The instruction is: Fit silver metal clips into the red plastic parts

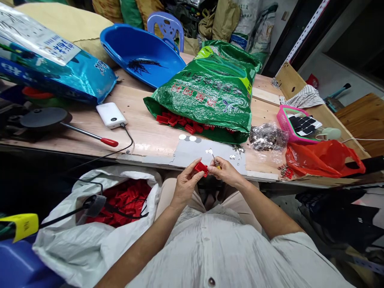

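the left hand (187, 186) and right hand (226, 173) are together just above the table's near edge. the left pinches a red plastic part (201, 169), and the right's fingertips (218, 165) hold a small metal piece (215, 160) against its end. just beyond them lies a grey card (207, 154) dotted with silver bits (237, 154). on the plywood table (144, 138), red parts (177, 121) spill from a green woven sack (210, 92), with a clear bag of metal pieces (267, 137) to its right. more red parts (120, 202) fill a white sack (51, 248) at the person's left.
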Demonstrator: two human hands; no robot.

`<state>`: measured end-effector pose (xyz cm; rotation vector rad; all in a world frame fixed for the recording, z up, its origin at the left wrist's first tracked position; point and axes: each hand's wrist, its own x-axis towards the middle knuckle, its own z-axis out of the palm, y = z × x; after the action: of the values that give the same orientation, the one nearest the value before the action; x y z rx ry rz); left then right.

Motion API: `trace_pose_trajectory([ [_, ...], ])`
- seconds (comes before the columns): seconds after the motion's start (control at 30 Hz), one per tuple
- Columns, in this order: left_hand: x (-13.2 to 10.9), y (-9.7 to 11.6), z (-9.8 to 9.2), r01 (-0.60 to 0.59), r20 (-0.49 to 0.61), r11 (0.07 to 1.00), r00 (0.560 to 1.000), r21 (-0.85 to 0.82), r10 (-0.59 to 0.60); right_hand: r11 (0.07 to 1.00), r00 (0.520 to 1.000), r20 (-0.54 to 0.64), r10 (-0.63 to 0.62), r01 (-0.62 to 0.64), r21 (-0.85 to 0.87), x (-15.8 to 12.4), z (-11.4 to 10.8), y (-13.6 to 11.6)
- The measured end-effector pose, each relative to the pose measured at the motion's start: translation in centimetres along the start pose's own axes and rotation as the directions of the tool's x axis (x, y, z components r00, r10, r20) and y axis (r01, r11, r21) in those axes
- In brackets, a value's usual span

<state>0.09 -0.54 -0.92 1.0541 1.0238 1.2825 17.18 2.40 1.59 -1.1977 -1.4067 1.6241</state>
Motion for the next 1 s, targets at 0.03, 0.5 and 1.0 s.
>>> trace_pose_trajectory([
  [0.03,0.0,0.0,0.1,0.020,-0.004,0.998,1.000,-0.053,-0.020,1.000,1.000,0.005,-0.002,0.001,0.018,-0.2,0.0,-0.1],
  [0.5,2.2,-1.0,-0.7,-0.118,0.105,0.992,0.988,0.049,0.112,0.758,0.953,-0.098,-0.287,0.163,-0.631,-1.4,-2.0,0.2],
  [1.0,5.2,-2.3,-2.3,-0.346,0.290,0.775,0.932,0.528,0.219,0.638,0.947,0.054,-0.318,0.256,-0.726,0.5,-1.8,2.0],
])
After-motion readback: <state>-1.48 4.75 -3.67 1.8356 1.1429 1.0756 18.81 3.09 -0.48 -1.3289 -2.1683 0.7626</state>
